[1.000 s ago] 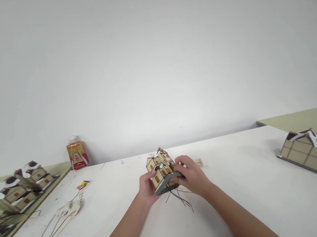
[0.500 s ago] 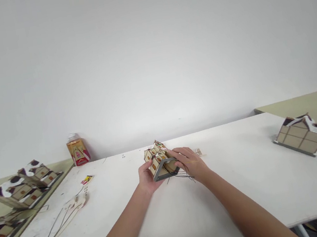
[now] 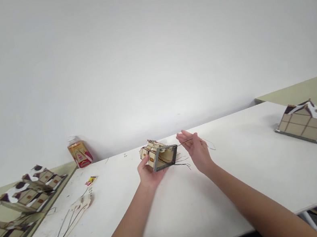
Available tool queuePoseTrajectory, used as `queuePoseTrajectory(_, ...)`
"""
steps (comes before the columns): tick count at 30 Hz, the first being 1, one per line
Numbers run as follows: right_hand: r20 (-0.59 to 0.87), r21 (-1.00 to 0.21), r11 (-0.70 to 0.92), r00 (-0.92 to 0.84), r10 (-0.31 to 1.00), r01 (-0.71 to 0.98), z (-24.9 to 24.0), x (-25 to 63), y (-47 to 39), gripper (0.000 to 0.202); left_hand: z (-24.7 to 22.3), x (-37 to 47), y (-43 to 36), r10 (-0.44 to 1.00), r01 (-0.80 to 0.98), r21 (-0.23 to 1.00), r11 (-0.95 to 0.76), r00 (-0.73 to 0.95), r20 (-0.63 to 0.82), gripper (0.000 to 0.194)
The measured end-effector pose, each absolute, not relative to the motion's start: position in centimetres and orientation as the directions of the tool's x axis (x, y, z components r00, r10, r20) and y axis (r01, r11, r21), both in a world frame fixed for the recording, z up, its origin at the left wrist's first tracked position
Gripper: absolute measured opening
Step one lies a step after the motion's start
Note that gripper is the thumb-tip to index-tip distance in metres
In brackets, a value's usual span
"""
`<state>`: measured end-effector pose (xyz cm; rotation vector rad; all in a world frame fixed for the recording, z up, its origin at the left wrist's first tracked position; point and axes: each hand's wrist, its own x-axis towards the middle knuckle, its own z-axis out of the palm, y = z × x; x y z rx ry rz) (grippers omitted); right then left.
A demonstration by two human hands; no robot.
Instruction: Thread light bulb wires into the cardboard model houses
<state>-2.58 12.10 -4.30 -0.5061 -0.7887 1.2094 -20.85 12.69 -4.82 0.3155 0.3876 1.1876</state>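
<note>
My left hand [image 3: 149,175] is wrapped round a small wooden model house [image 3: 152,155], tipped so that its open, grey-framed base [image 3: 164,148] faces me. Dark thin wires [image 3: 182,165] stick out of the hollow underside. To the right of the house, my right hand [image 3: 200,156] has its fingers stretched out, with the thumb pressed over a thin wire [image 3: 211,144]. That wire runs from the house side across the palm and curls out beyond the hand. The far end inside the house is hidden.
Several similar model houses [image 3: 23,196] stand at the left, and another house [image 3: 304,122] is at the right. A bottle of amber liquid [image 3: 80,152] stands by the wall. Long wires with pale pieces [image 3: 81,204] and a small colourful packet [image 3: 90,181] lie on the white table [image 3: 250,184].
The house has tilted, turning its open base more toward me. My right hand has moved off the house to the right, drawing a thin wire with it.
</note>
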Motion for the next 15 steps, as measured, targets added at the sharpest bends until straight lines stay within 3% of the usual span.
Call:
queuePoseTrajectory(5, 0.038, -0.542, 0.111, 0.108, 0.993, -0.833, -3.8, -1.5, 12.6, 0.031, -4.3, -20.4, 12.4, 0.945, -0.843, 0.433, 0.319, 0.247, -0.215, 0.046)
queuePoseTrajectory(10, -0.191, -0.737, -0.165, -0.031, 0.981, -0.655, -3.8, -1.1, 12.7, 0.029, -4.1, -20.1, 12.2, 0.957, -0.841, 0.465, 0.277, 0.2, -0.208, 0.039)
queuePoseTrajectory(15, -0.291, -0.813, -0.335, -0.166, 0.942, -0.477, -4.1, -1.4, 12.3, 0.017, -4.2, -20.2, 12.2, 0.967, -0.832, 0.492, 0.256, 0.222, -0.127, 0.041)
